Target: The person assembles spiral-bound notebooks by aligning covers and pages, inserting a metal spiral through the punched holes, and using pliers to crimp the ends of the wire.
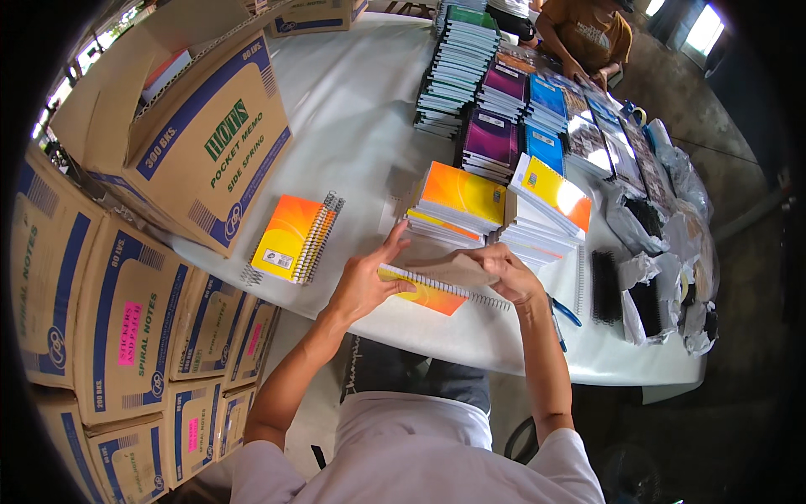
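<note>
A small orange-and-yellow notebook is held over the table's near edge, tilted. A wire spiral runs along its upper edge and sticks out past the right end. My left hand grips the notebook's left end, thumb on the cover, index finger raised. My right hand is closed on a brown cardboard sheet just above the spiral; whether the sheet is bound in cannot be seen. A stack of spiral notebooks lies to the left. Ahead stand more orange-and-yellow notebook stacks.
Tall stacks of green-edged notebooks, purple notebooks and blue notebooks rise farther back. Black spiral coils and pens lie right. A large open carton and stacked cartons fill the left. Another person works across.
</note>
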Demonstrator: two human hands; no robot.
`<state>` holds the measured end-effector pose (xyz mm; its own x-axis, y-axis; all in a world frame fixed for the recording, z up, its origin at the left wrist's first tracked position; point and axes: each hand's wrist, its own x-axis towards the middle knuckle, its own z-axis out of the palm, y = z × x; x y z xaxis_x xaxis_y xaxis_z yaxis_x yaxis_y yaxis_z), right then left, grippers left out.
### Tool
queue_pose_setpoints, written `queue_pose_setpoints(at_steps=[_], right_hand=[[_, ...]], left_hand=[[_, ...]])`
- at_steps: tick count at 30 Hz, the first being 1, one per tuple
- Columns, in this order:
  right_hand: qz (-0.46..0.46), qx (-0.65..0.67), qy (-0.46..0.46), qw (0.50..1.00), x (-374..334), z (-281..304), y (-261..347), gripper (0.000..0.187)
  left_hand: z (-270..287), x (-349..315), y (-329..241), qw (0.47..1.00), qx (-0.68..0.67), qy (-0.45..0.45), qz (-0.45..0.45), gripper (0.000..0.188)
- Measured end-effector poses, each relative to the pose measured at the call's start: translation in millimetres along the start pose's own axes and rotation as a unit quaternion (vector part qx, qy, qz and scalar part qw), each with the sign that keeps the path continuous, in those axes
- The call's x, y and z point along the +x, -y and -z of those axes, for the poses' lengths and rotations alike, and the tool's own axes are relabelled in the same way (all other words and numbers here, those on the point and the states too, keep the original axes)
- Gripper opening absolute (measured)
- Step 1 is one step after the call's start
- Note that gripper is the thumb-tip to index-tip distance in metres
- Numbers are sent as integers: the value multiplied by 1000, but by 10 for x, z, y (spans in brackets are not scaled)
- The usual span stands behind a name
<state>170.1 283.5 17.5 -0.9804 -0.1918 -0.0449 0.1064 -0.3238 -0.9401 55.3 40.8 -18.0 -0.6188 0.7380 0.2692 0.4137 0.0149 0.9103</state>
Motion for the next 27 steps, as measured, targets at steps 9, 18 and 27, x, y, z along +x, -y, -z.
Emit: queue_pose_setpoints(at_steps=[9, 18, 27], right_hand=[[-70, -296, -2, 953, 198, -202, 98, 44], [-36, -306, -71, 949, 78, -296, 135, 43], [25, -614, -259, 745, -815, -201, -171, 57]], left_hand=[[-74, -91, 18, 990, -125, -53, 31, 108], [-21, -193, 242, 992, -123, 12, -10, 69], [229, -294, -49, 984, -167, -22, 57, 47]])
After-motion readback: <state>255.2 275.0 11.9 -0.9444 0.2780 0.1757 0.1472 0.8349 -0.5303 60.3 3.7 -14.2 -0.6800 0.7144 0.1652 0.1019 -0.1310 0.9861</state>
